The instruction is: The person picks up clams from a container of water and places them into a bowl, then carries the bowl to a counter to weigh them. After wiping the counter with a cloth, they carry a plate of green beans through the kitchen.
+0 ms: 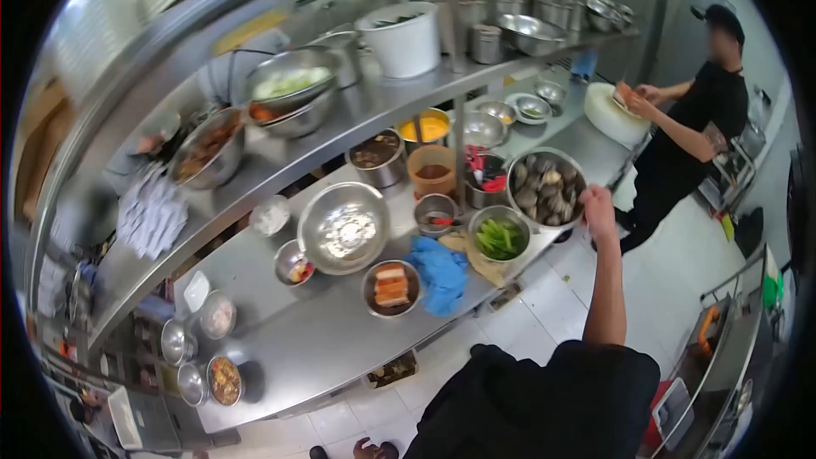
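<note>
With its arm stretched forward, my right hand (599, 206) is closed on the right rim of a metal bowl. That bowl holds dark-shelled clams (546, 189) and stands at the counter's edge. Just left of it is a bowl of cut green vegetables (500, 236). Low in the picture, partly cut off by the frame, my left hand (367, 449) hangs over the floor with fingers loosely apart and nothing visible in it. A blue cloth (439, 275) lies on the counter beside a bowl of orange and white blocks (392, 286).
A large metal bowl (344, 228) and pots of sauce (376, 155) crowd the steel counter (331, 348). Above runs a shelf (280, 166) carrying bowls and a white bucket (399, 41). At the right a co-worker (693, 132) holds something orange over a white round tub (614, 116).
</note>
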Action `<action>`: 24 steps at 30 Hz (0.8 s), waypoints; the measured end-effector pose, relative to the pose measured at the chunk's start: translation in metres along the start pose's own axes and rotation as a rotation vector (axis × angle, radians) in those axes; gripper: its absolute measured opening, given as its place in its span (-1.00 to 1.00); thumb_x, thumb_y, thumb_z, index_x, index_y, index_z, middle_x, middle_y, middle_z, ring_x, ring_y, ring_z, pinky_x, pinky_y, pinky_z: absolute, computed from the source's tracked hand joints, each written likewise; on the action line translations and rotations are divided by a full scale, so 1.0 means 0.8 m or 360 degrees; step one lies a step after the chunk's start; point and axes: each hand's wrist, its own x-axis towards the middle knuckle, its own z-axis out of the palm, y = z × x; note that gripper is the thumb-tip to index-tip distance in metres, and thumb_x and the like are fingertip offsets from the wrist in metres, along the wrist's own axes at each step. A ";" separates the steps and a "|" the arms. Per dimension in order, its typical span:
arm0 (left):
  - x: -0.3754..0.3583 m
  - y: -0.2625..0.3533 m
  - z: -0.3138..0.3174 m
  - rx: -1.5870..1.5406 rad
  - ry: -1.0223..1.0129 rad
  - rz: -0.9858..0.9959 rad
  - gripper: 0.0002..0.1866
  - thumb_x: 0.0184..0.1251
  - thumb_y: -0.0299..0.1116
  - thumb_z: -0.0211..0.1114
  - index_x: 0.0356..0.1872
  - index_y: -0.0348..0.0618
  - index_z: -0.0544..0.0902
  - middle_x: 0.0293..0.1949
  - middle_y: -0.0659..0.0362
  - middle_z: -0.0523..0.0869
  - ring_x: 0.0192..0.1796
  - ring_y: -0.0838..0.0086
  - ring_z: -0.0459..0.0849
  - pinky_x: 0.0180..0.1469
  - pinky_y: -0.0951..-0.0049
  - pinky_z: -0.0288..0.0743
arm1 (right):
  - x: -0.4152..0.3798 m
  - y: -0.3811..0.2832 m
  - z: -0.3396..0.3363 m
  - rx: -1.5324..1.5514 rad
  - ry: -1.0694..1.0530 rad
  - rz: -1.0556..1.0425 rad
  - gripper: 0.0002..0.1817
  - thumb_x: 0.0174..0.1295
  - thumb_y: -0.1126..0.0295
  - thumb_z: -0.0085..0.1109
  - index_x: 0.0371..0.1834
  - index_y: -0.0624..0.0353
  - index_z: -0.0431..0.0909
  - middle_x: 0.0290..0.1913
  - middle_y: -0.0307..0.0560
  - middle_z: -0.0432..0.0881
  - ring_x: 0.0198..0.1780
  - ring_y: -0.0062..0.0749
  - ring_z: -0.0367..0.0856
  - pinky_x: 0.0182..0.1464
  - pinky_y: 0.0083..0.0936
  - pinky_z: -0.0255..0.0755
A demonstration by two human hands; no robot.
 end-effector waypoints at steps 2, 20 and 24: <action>0.053 0.093 0.034 -0.0616 -0.0018 -0.0034 -0.74 0.38 -0.17 0.07 -0.18 -0.16 0.50 -0.46 0.18 0.52 -0.40 0.33 0.49 -0.35 0.26 0.40 | 0.057 0.029 -0.031 0.0002 0.0164 -0.0046 -0.85 0.07 0.48 -0.10 -0.62 0.23 0.37 -0.74 -0.21 0.33 -0.81 -0.49 0.29 -0.77 -0.53 0.18; 0.247 0.384 -0.054 -0.2322 -0.0615 -0.2080 -0.51 0.34 -0.39 -0.03 0.30 0.07 0.18 -0.06 -0.01 0.57 -0.14 0.11 0.59 -0.21 -0.07 0.54 | 0.135 0.193 0.017 0.0475 -0.0024 0.0596 -0.72 0.29 0.31 0.04 -0.06 0.27 0.48 -0.12 -0.07 0.59 -0.54 -0.43 0.62 -0.57 -0.60 0.47; 0.252 0.428 -0.040 -0.2488 -0.0645 -0.1939 -0.48 0.30 -0.45 -0.08 0.31 0.09 0.19 0.10 -0.07 0.53 -0.04 0.06 0.61 -0.20 -0.03 0.58 | 0.092 0.214 -0.029 0.0076 -0.0453 0.0485 -0.71 0.26 0.31 0.08 -0.05 0.28 0.49 -0.16 -0.07 0.61 -0.50 -0.41 0.64 -0.52 -0.56 0.49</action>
